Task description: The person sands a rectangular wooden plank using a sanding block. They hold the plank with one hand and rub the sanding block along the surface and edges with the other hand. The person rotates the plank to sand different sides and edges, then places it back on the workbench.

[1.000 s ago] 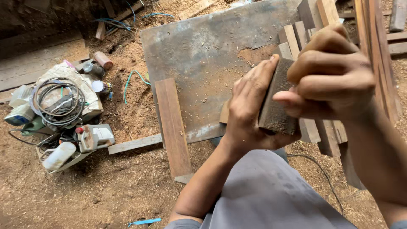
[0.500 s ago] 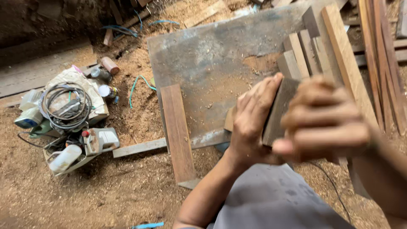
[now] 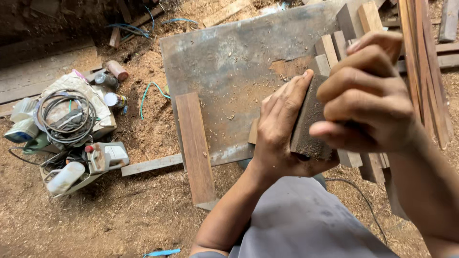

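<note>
At right of the frame, a left hand [image 3: 277, 136] and right hand [image 3: 366, 95] clamp their fingers around a dark wood block [image 3: 308, 122], held between them above a sawdust-strewn metal sheet [image 3: 229, 62].

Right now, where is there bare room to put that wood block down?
The grey sheet is bare between the flat plank and the left hand, with only dust on it. The sawdust floor below the plank is open too. It is crowded by the cable coil and bottles at left, and among the stacked slats at right.
</note>
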